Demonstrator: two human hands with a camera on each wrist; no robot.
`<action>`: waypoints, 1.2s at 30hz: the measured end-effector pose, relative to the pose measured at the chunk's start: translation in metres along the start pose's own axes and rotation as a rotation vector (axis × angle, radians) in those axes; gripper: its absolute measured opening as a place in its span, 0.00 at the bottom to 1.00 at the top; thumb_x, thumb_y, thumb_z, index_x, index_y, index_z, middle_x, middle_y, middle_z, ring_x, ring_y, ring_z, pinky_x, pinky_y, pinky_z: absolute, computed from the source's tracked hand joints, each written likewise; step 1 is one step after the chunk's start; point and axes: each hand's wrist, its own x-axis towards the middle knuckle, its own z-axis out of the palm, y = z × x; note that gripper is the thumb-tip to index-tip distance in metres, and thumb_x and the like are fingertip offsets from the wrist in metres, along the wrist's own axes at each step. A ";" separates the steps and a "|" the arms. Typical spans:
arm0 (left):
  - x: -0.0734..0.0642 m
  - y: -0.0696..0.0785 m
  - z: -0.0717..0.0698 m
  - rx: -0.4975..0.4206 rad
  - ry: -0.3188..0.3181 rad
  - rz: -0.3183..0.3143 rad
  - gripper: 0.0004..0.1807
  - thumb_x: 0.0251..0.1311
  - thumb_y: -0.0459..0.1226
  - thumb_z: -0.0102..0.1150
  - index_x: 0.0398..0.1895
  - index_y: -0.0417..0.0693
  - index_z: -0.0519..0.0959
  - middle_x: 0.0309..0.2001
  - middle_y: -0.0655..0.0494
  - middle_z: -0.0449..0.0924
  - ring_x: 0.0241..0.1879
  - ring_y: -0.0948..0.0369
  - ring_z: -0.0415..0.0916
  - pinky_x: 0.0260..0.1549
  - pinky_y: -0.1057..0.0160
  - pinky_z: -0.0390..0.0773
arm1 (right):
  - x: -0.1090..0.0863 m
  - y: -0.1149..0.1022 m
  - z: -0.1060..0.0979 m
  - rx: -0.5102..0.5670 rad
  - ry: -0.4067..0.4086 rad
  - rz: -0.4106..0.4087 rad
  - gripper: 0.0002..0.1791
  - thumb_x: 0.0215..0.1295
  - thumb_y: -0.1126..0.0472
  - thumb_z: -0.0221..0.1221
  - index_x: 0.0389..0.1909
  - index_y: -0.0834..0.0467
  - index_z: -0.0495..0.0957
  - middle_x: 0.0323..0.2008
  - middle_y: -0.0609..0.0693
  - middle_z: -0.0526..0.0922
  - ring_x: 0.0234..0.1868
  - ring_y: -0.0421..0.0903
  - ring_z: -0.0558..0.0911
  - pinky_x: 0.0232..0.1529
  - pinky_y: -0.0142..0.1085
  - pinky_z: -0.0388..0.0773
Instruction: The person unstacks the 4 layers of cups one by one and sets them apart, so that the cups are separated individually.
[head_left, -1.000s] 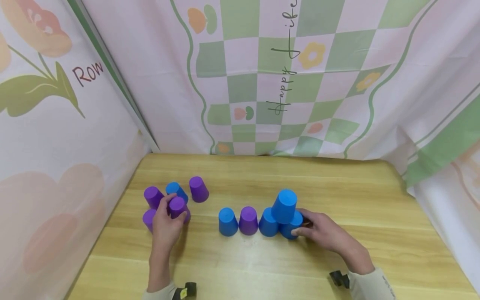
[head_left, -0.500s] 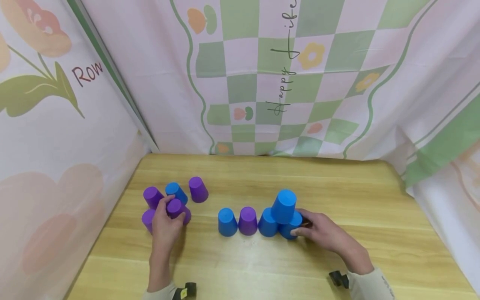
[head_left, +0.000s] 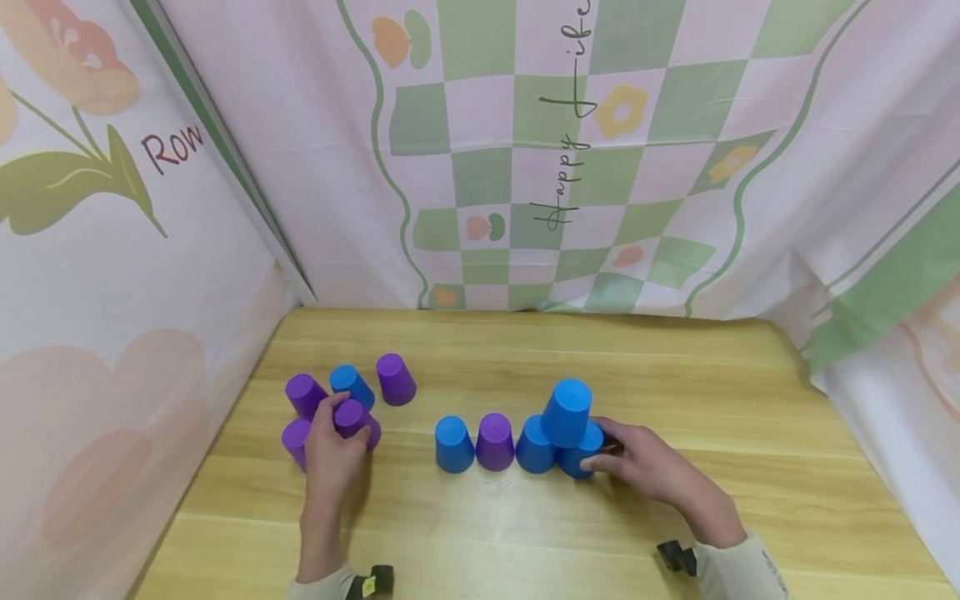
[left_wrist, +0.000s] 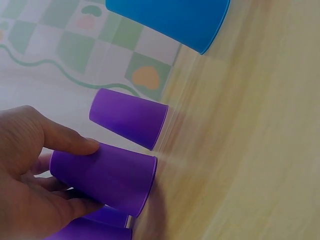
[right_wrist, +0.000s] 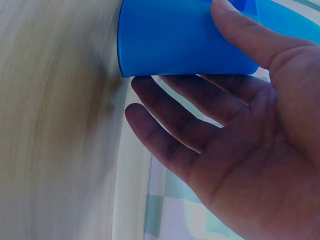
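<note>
On the wooden table (head_left: 675, 375), the left hand (head_left: 330, 454) grips an upside-down purple cup (head_left: 352, 418) in the cluster at the left, thumb and fingers curled round it. The right hand (head_left: 648, 467) rests with straight fingers against the end blue cup (head_left: 581, 454) of the row; another blue cup (head_left: 566, 412) sits stacked on top.

Open table (head_left: 675, 375) behind & right of cup row (head_left: 495, 442); purple cluster (head_left: 330, 400) crowds left corner.
</note>
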 end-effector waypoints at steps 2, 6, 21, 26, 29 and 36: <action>0.000 0.000 0.000 0.002 -0.005 -0.010 0.36 0.65 0.24 0.62 0.77 0.44 0.64 0.77 0.35 0.63 0.78 0.36 0.59 0.77 0.35 0.61 | 0.000 0.000 0.000 -0.003 -0.002 -0.007 0.24 0.72 0.46 0.66 0.61 0.56 0.78 0.49 0.48 0.87 0.48 0.45 0.83 0.49 0.41 0.86; 0.000 0.001 -0.001 0.007 -0.016 -0.025 0.36 0.67 0.25 0.61 0.77 0.44 0.63 0.78 0.35 0.62 0.78 0.36 0.58 0.77 0.34 0.60 | 0.000 0.001 0.000 -0.003 -0.004 -0.009 0.24 0.72 0.46 0.66 0.60 0.55 0.78 0.48 0.48 0.86 0.47 0.45 0.83 0.47 0.37 0.85; -0.006 0.007 -0.003 0.005 0.015 0.021 0.38 0.65 0.24 0.62 0.78 0.41 0.63 0.78 0.36 0.62 0.79 0.37 0.57 0.77 0.36 0.60 | 0.001 0.000 0.000 -0.001 -0.003 -0.007 0.25 0.72 0.47 0.66 0.62 0.56 0.78 0.49 0.48 0.87 0.47 0.46 0.83 0.48 0.39 0.86; -0.010 0.015 -0.007 -0.032 0.019 0.037 0.36 0.68 0.25 0.61 0.78 0.40 0.62 0.78 0.37 0.63 0.79 0.40 0.58 0.77 0.39 0.63 | 0.001 0.001 0.000 -0.004 -0.004 -0.006 0.25 0.72 0.46 0.66 0.62 0.56 0.78 0.50 0.49 0.87 0.48 0.46 0.83 0.48 0.39 0.86; -0.014 0.021 -0.009 -0.062 0.043 0.065 0.34 0.68 0.24 0.61 0.77 0.38 0.63 0.76 0.36 0.65 0.78 0.39 0.60 0.75 0.40 0.67 | 0.001 0.002 0.000 -0.009 -0.003 -0.002 0.26 0.72 0.46 0.66 0.63 0.56 0.78 0.50 0.49 0.87 0.48 0.47 0.83 0.49 0.39 0.86; -0.023 0.035 -0.012 -0.113 0.134 0.169 0.29 0.67 0.24 0.62 0.72 0.37 0.70 0.71 0.33 0.71 0.73 0.36 0.68 0.70 0.40 0.73 | 0.001 0.003 0.001 -0.003 -0.005 -0.007 0.25 0.72 0.47 0.66 0.62 0.56 0.78 0.50 0.49 0.86 0.48 0.47 0.83 0.48 0.39 0.86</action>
